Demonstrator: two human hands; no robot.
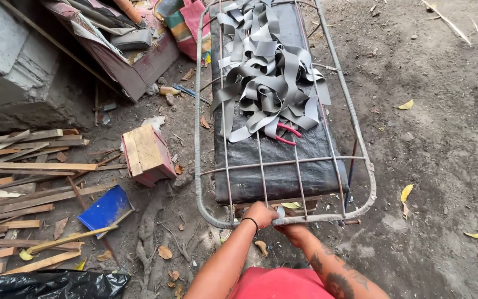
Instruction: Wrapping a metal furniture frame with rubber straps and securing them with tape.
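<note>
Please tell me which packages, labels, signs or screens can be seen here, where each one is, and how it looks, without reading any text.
No labels, signs or screens show.
Black plastic bag: bottom left corner on the ground, crumpled and glossy.
Wooden box: on the ground left of the metal frame, tilted, pale top with reddish sides.
Blue flat board: beside the wood slats, rectangular; whether it is packaging is unclear.

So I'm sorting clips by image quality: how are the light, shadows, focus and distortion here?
Head view: soft, even daylight, no glare; only faint shadows under the metal frame and black bench. Focus is sharp on the grey straps and both hands, left hand and right hand. Wide-angle bending shows: the frame's long sides bow outward.
</note>
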